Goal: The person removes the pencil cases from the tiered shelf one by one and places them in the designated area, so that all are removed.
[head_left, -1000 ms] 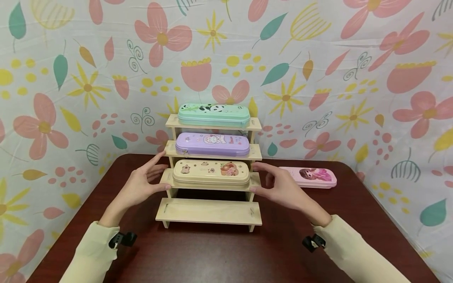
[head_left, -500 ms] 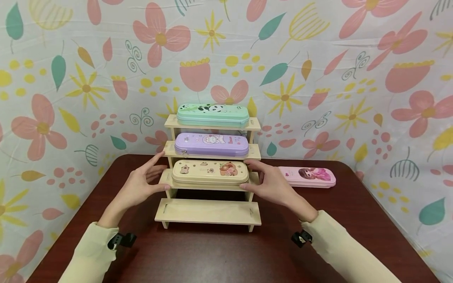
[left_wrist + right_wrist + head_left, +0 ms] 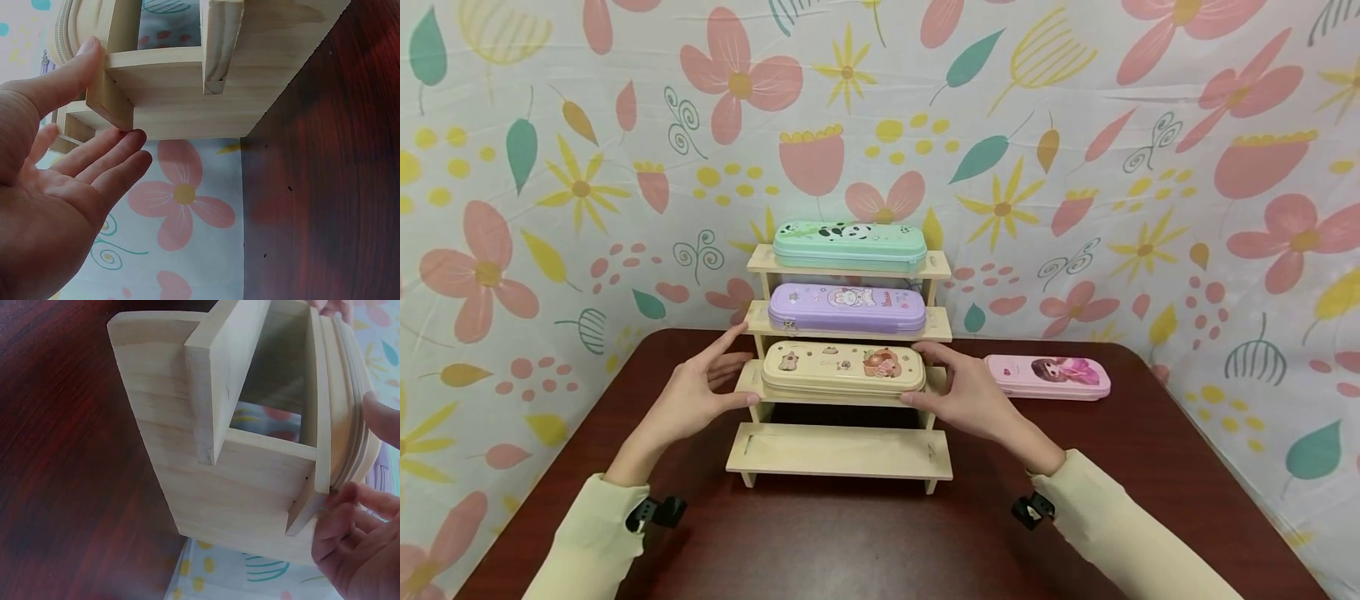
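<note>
A cream pencil case (image 3: 831, 358) lies on the third tier down of a wooden step rack (image 3: 838, 450). My right hand (image 3: 973, 396) grips its right end, thumb at the front edge and index finger behind. In the right wrist view the case's zipped side (image 3: 350, 412) shows beside the thumb, while the other fingers are bent at its end. At the rack's left side, my left hand (image 3: 692, 392) has its thumb on the end of that tier. Its fingers (image 3: 103, 153) extend fairly straight by the tier's end, the index fingertip at the tier above.
Above sit a purple pencil case (image 3: 880, 310) and a mint panda pencil case (image 3: 850, 243), one per tier. To the right, a pink pencil case (image 3: 1048, 377) lies on the dark red-brown table (image 3: 850, 542). Flower-patterned cloth (image 3: 1075, 108) hangs behind.
My right hand has moved left from the rack's right edge onto the right end of the cream pencil case. The left hand stays in place at the rack.
</note>
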The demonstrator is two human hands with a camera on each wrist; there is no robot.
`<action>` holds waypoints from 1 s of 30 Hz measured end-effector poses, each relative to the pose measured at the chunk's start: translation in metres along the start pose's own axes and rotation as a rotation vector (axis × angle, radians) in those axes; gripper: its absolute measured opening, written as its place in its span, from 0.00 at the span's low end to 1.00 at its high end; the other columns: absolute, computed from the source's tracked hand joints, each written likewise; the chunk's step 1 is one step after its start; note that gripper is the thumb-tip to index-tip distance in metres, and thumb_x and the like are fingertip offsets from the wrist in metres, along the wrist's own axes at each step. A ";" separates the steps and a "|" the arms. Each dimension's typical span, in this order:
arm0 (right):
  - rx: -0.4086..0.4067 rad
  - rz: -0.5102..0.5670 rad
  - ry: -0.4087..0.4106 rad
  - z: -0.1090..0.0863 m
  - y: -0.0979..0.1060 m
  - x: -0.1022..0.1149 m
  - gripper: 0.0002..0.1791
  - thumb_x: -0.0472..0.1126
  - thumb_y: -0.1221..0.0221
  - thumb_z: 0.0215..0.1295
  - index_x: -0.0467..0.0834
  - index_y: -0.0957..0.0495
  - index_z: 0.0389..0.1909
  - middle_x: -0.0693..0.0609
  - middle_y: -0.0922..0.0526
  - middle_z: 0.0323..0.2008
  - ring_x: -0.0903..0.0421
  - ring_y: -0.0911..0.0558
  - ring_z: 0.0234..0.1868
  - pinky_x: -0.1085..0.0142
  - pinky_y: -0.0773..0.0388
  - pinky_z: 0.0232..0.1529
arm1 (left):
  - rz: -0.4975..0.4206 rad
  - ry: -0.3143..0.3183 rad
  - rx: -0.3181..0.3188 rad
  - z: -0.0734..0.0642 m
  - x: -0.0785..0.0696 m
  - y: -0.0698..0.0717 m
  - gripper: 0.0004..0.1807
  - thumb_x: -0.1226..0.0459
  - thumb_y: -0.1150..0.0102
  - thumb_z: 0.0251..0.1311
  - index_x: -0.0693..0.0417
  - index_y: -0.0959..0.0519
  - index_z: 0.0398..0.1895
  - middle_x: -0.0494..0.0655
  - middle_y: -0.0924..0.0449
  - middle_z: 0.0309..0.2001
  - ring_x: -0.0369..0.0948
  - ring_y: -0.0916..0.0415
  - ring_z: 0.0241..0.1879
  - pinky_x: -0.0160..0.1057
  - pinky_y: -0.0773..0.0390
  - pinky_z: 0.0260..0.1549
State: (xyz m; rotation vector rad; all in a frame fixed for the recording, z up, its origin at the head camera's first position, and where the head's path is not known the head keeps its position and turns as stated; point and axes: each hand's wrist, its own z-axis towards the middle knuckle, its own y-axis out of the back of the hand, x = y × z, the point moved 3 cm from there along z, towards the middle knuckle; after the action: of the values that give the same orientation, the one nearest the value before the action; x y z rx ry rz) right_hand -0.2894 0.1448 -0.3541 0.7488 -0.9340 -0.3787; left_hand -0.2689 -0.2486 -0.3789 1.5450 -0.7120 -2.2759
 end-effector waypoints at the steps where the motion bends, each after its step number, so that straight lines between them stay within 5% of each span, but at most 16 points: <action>1: 0.001 -0.005 -0.002 0.000 0.000 0.000 0.39 0.52 0.19 0.54 0.49 0.20 0.67 0.52 0.12 0.47 0.56 0.28 0.21 0.64 0.32 0.20 | 0.000 -0.001 -0.001 0.000 0.000 0.000 0.57 0.66 0.20 0.58 0.39 0.44 0.86 0.64 0.22 0.66 0.57 0.24 0.67 0.59 0.25 0.64; 6: 0.024 -0.018 -0.022 0.004 -0.003 -0.001 0.42 0.56 0.20 0.54 0.49 0.22 0.69 0.48 0.12 0.40 0.58 0.27 0.20 0.62 0.29 0.22 | -0.001 -0.004 0.002 0.000 0.001 0.000 0.57 0.65 0.20 0.58 0.40 0.45 0.86 0.64 0.23 0.66 0.57 0.24 0.67 0.59 0.25 0.64; 9: 0.043 0.026 -0.049 0.007 -0.003 -0.004 0.43 0.56 0.19 0.53 0.48 0.21 0.69 0.47 0.12 0.50 0.55 0.13 0.37 0.56 0.17 0.40 | -0.002 0.000 0.004 0.000 0.001 0.000 0.57 0.65 0.20 0.58 0.40 0.45 0.86 0.64 0.22 0.66 0.57 0.24 0.67 0.59 0.25 0.64; 12: 0.052 0.084 -0.078 0.009 -0.003 -0.006 0.42 0.54 0.17 0.51 0.49 0.20 0.68 0.49 0.18 0.65 0.51 0.16 0.60 0.49 0.19 0.60 | 0.002 0.003 0.003 0.000 0.001 0.000 0.57 0.65 0.20 0.58 0.40 0.45 0.86 0.64 0.21 0.65 0.58 0.24 0.67 0.59 0.25 0.64; 18: 0.058 0.140 -0.093 0.007 -0.002 -0.007 0.41 0.53 0.17 0.50 0.49 0.20 0.66 0.48 0.16 0.61 0.49 0.16 0.60 0.46 0.20 0.60 | 0.012 0.004 0.000 -0.002 0.002 0.000 0.57 0.65 0.20 0.57 0.41 0.45 0.86 0.64 0.21 0.65 0.59 0.25 0.67 0.60 0.24 0.63; 26: 0.067 0.219 -0.092 0.003 0.003 -0.009 0.39 0.46 0.17 0.50 0.45 0.19 0.64 0.47 0.11 0.50 0.51 0.16 0.46 0.59 0.23 0.39 | 0.005 0.003 -0.001 -0.002 0.001 0.000 0.57 0.65 0.20 0.57 0.40 0.45 0.86 0.64 0.21 0.65 0.58 0.24 0.67 0.60 0.25 0.64; 30: 0.088 0.250 -0.100 0.004 0.002 -0.010 0.42 0.45 0.17 0.50 0.44 0.21 0.68 0.45 0.13 0.54 0.52 0.15 0.52 0.58 0.21 0.45 | -0.001 -0.004 0.000 -0.001 0.001 0.000 0.57 0.65 0.20 0.58 0.39 0.45 0.86 0.65 0.22 0.66 0.58 0.25 0.67 0.59 0.25 0.64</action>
State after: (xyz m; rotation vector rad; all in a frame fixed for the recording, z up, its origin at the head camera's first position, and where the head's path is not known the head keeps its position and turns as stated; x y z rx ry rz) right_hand -0.2985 0.1503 -0.3567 0.6873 -1.1301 -0.1570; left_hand -0.2683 -0.2495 -0.3795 1.5411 -0.7129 -2.2805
